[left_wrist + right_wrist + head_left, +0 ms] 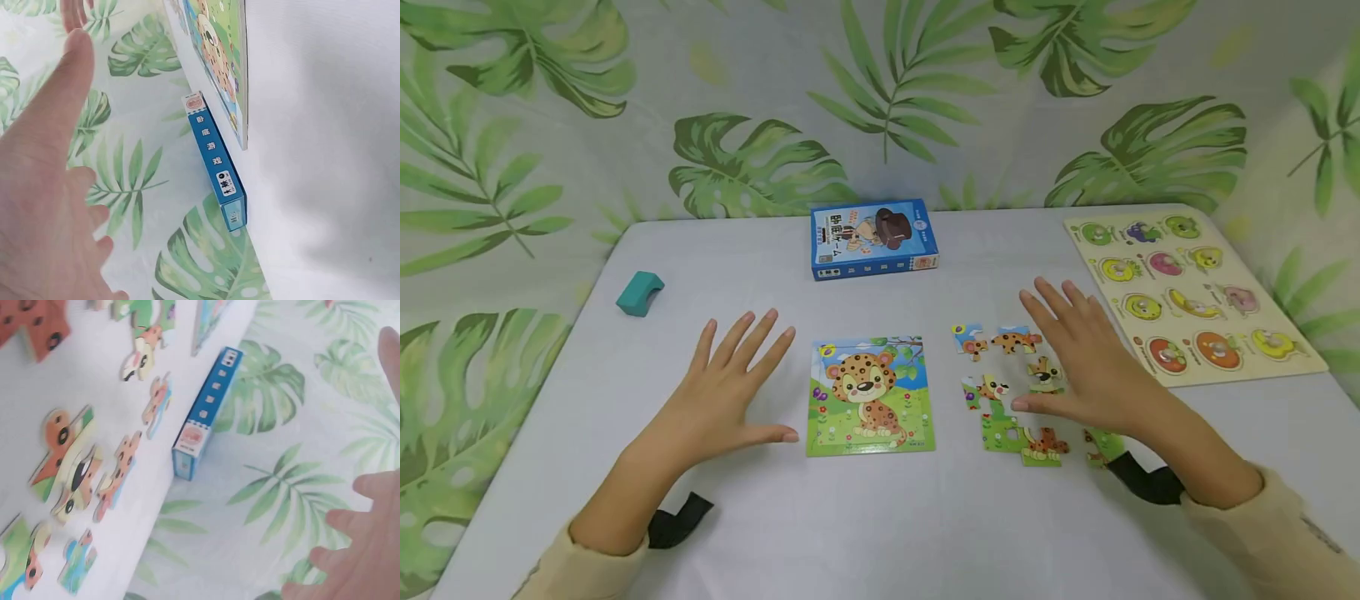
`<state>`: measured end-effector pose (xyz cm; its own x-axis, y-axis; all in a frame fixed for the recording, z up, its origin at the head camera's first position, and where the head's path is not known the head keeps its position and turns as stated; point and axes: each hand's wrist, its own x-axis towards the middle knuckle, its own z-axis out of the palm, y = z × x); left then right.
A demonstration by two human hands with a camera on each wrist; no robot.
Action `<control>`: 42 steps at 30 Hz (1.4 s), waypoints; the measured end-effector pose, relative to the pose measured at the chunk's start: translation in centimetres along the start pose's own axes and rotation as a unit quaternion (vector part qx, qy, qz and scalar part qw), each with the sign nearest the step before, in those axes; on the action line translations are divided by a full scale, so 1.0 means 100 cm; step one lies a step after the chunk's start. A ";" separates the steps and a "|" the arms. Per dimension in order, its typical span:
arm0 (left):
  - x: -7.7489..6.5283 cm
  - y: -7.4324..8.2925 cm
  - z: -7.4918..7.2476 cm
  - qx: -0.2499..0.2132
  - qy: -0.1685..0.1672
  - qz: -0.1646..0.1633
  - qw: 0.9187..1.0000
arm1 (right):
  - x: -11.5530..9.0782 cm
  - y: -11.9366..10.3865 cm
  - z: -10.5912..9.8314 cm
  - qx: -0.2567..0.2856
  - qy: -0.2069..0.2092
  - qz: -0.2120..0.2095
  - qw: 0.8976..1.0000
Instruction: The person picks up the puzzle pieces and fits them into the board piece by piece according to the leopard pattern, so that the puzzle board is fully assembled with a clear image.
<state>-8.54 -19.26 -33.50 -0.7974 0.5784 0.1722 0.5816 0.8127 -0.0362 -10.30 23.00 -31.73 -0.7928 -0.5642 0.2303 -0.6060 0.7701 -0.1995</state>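
Note:
My left hand (pixel 715 407) hovers with fingers spread just left of a square leopard picture board (pixel 868 417), thumb pointing towards its edge. Several loose leopard puzzle pieces (pixel 1043 447) lie right of the board, some of them partly covered by my right hand (pixel 1096 379). That hand is spread too, and nothing is in its grasp. In the right wrist view, the separate pieces (pixel 56 447) show spotted orange fur and green edges. In the left wrist view, the thumb (pixel 62 81) stretches out away from the board (pixel 215 50).
A blue card-game box (pixel 872 239) lies at the table's back middle. At the right is a wooden fruit puzzle board (pixel 1206 321) with several fruit shapes. A teal arched block (pixel 638 293) sits at the far left. Leaf-patterned cloth (pixel 925 100) hangs behind the table.

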 end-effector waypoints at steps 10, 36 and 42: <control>0.008 -0.003 0.014 -0.072 0.075 0.026 0.994 | 0.031 0.007 0.013 0.194 0.069 0.007 0.978; 0.009 0.000 0.051 -0.277 -0.056 -0.058 0.958 | 0.046 0.035 0.066 0.230 -0.028 0.032 0.972; 0.008 -0.004 0.064 -0.310 -0.069 -0.058 0.947 | 0.046 0.039 0.070 0.226 -0.066 0.047 0.971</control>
<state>-10.45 -18.72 -39.63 -0.8505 0.5259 0.0071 0.4368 0.6988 0.5664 -16.77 21.32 -38.15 -0.8298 -0.5533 0.0724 -0.4728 0.6284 -0.6177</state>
